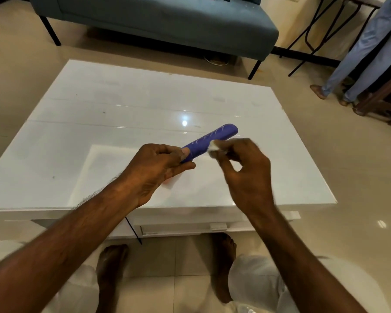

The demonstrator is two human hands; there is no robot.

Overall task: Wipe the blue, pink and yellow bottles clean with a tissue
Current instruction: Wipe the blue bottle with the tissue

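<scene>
Blue bottle held level above the white counter, one end pinched in the left hand, right hand pinching a small tissue wad against its side. Likely slip or roll out of that end-only grip under a hard wipe. No pink or yellow bottle in view; sofa and a standing person's legs well clear, nothing in the way.

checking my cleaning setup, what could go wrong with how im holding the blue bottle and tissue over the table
1. The left hand grips only one end of the blue bottle, so it could slip and drop onto the glossy white table.
2. The tissue is a small wad pinched in the right hand; it may miss the bottle's far end.
</scene>
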